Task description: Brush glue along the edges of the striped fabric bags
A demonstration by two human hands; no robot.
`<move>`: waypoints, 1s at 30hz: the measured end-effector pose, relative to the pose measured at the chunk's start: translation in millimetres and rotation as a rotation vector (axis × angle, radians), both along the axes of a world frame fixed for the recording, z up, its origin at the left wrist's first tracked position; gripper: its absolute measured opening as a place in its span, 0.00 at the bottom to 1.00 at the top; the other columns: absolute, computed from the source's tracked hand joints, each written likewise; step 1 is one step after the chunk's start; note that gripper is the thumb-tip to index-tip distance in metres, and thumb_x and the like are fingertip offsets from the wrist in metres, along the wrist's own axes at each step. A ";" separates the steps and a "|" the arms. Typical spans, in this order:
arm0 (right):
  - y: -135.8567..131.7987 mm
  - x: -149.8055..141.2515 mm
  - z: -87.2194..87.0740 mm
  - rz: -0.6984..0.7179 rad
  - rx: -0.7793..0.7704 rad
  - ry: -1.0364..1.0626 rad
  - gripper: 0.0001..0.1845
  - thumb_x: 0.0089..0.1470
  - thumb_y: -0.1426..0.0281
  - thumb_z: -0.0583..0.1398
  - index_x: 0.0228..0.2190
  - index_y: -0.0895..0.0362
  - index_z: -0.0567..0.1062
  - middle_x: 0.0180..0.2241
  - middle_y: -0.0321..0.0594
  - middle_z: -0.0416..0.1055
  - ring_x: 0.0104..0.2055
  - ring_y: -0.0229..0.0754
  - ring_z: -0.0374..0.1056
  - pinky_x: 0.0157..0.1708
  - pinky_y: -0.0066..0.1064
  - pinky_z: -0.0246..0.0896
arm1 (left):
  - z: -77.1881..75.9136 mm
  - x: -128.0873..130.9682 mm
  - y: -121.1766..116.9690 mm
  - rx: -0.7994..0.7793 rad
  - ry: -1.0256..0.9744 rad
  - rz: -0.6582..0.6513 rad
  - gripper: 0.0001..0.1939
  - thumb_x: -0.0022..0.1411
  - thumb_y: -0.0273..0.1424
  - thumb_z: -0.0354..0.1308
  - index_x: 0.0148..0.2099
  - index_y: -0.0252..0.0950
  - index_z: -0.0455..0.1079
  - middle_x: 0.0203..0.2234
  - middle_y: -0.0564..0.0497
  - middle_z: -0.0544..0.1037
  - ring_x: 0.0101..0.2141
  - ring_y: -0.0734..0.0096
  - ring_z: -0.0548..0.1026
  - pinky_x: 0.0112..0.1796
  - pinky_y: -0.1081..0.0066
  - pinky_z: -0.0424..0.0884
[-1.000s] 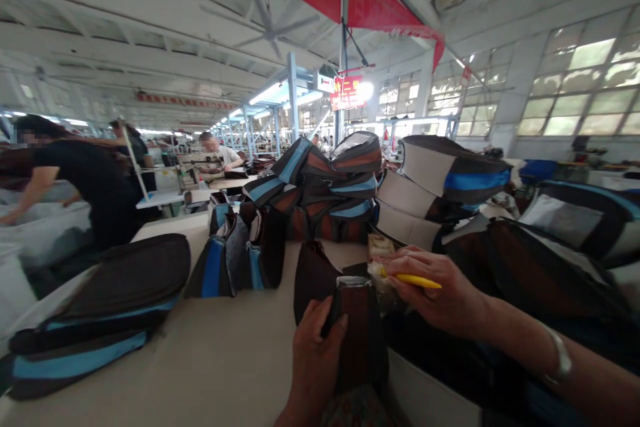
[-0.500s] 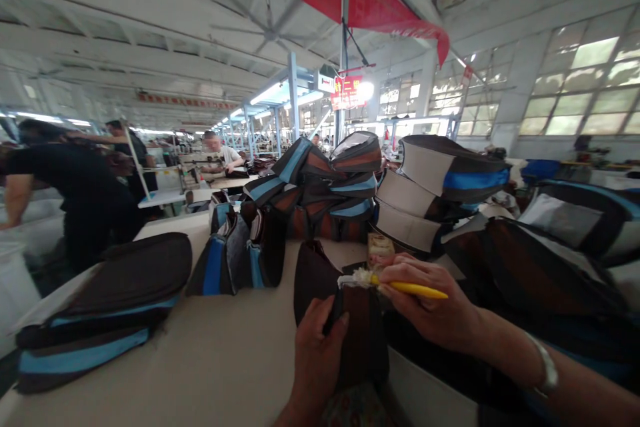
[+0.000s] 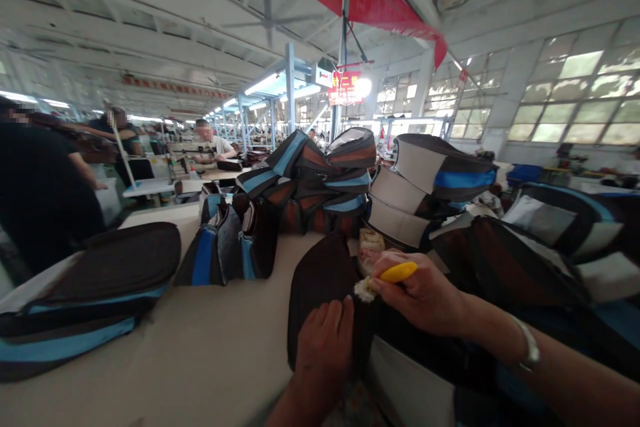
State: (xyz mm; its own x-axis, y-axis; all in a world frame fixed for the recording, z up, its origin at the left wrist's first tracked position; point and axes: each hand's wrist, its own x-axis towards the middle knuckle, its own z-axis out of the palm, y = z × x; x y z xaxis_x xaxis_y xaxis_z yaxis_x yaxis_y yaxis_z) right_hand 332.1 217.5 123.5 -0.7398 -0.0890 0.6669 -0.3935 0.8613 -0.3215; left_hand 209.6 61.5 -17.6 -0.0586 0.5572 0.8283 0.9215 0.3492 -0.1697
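Left hand [image 3: 325,337] has its fingers bent over a dark brown curved fabric piece [image 3: 320,267] above the off-white tabletop [image 3: 225,340], can't tell if it's gripping. Right hand [image 3: 420,297]'s closed around a yellow-handled brush [image 3: 399,272], shaggy pale bristles near the fabric. Farther back, a heap of brown-grey, blue-striped fabric pieces [image 3: 347,181].

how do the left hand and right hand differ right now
The left hand rests on a dark fabric piece, while the right hand grips a yellow-handled brush. The right hand's wrist wears a silvery bangle; none shows on the left hand's. Both hands are ungloved.
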 end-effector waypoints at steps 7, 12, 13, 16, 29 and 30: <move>6.9 0.7 1.2 -0.043 0.052 0.019 0.05 0.63 0.72 0.56 0.34 0.55 0.69 0.30 0.38 0.71 0.33 0.43 0.69 0.41 0.37 0.66 | 5.7 3.7 -4.4 -0.043 0.032 0.013 0.16 0.68 0.20 0.42 0.52 0.28 0.67 0.29 0.47 0.71 0.28 0.66 0.71 0.30 0.66 0.66; 4.3 -6.9 -1.2 -0.030 0.222 -0.029 0.08 0.62 0.74 0.55 0.30 0.55 0.67 0.26 0.37 0.69 0.30 0.42 0.68 0.42 0.38 0.65 | 6.2 8.9 -6.0 -0.113 0.056 0.017 0.16 0.66 0.19 0.44 0.52 0.27 0.67 0.29 0.48 0.72 0.28 0.66 0.71 0.30 0.65 0.65; 4.7 -7.5 -0.8 -0.048 0.220 -0.011 0.08 0.62 0.74 0.55 0.30 0.55 0.67 0.27 0.38 0.70 0.31 0.43 0.68 0.42 0.38 0.65 | 4.6 9.6 -5.5 -0.120 0.060 0.021 0.16 0.66 0.19 0.45 0.53 0.28 0.66 0.30 0.48 0.72 0.28 0.66 0.71 0.30 0.65 0.65; 4.3 -6.8 0.1 -0.041 0.134 -0.028 0.05 0.62 0.72 0.56 0.32 0.55 0.68 0.29 0.38 0.71 0.31 0.41 0.68 0.38 0.34 0.64 | 1.2 12.0 -2.6 -0.119 0.066 0.004 0.16 0.66 0.19 0.45 0.53 0.27 0.67 0.30 0.48 0.72 0.28 0.66 0.71 0.29 0.65 0.65; 1.9 9.8 -2.5 -0.203 -0.345 0.251 0.09 0.64 0.64 0.60 0.33 0.55 0.76 0.35 0.41 0.74 0.38 0.47 0.72 0.32 0.31 0.68 | 4.5 -54.7 -63.5 0.144 -0.269 -0.166 0.12 0.69 0.26 0.51 0.49 0.35 0.72 0.35 0.46 0.77 0.36 0.67 0.74 0.41 0.69 0.72; -2.5 10.5 -6.6 -0.185 -0.434 0.253 0.10 0.63 0.63 0.61 0.32 0.55 0.76 0.35 0.41 0.74 0.39 0.47 0.72 0.32 0.30 0.69 | 0.0 -65.4 -74.9 0.175 -0.346 -0.123 0.10 0.69 0.29 0.52 0.47 0.38 0.74 0.36 0.47 0.78 0.37 0.66 0.74 0.42 0.68 0.72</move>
